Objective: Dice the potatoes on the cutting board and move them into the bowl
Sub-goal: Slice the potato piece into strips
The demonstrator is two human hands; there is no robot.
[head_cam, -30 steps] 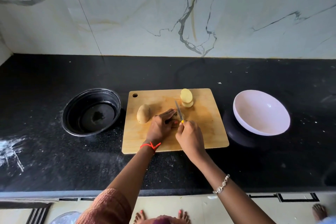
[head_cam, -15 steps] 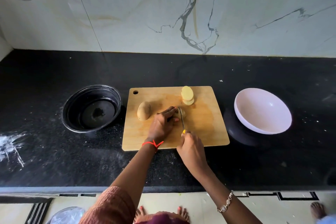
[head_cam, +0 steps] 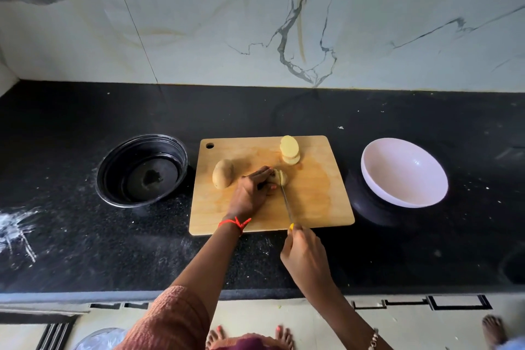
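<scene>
The right hand (head_cam: 305,258), tight round the knife (head_cam: 286,202), has pulled back past the board's (head_cam: 318,193) near edge, tip still at the potato (head_cam: 281,177) that the left hand (head_cam: 250,193) grips mid-board.

Left arm (head_cam: 204,261) wears a rust-pink sleeve (head_cam: 176,318) and red wrist thread (head_cam: 234,223); right, a beaded bracelet (head_cam: 372,340).

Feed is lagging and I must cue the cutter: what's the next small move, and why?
Probably press the knife down through the potato piece the left hand pins: the right hand has the blade set near its end, a few slices are stacked, nothing is diced, and the white bowl is empty.
</scene>
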